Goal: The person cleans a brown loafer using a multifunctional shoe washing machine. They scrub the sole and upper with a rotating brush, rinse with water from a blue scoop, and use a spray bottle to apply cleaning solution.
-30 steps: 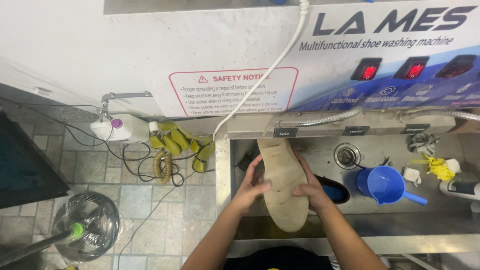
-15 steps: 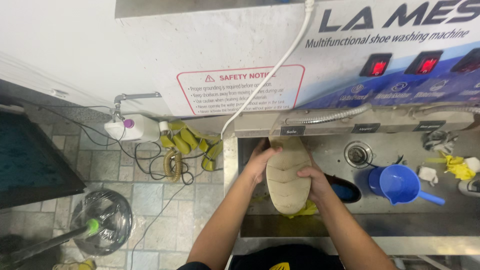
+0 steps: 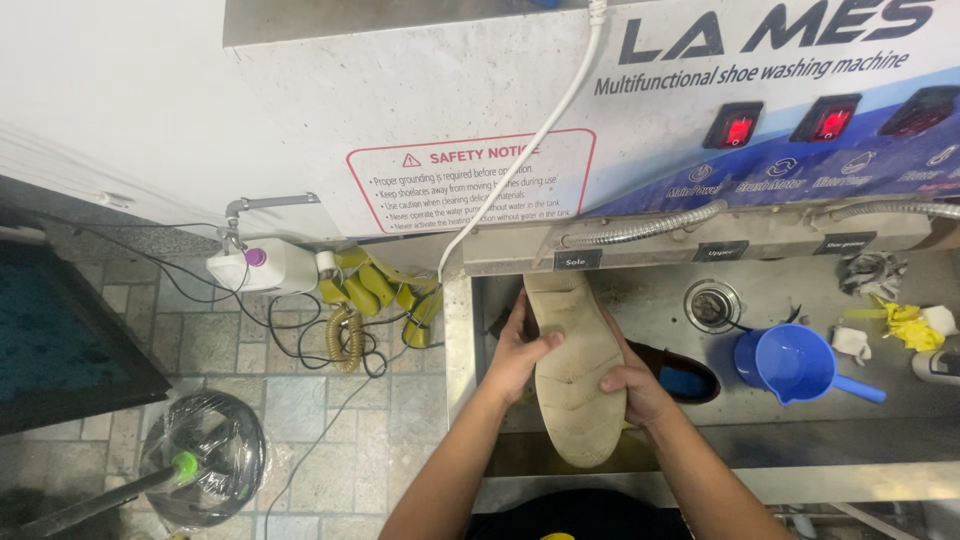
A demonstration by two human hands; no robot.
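Since the earlier frames the shoe [image 3: 578, 372] has slid away from the person and its toe now reaches under the machine's [image 3: 640, 110] front edge, with both hands holding on as before.

On the tiled floor [image 3: 200, 340] at far left sits a bin [image 3: 205, 455] lined with clear plastic, a green-tipped handle [image 3: 120, 490] lying across it. Further up, a white bottle [image 3: 262, 268] with a purple cap stands below a tap, beside yellow gloves [image 3: 370, 285] and a tangle of cables [image 3: 320, 335].

Inside the steel sink [image 3: 780, 440] the shoe is held sole-up, its pale worn sole facing the camera, heel toward the person. The left hand [image 3: 518, 355] wraps the shoe's left edge, thumb across the sole and fingers curled behind. The right hand [image 3: 637, 385] grips the right edge the same way, closed around it.

Just right of the shoe, a second dark shoe [image 3: 685, 375] with a blue lining lies in the sink. Next comes the drain [image 3: 712, 305], then a blue jug [image 3: 795, 362], and at far right yellow and white rags [image 3: 900, 325].
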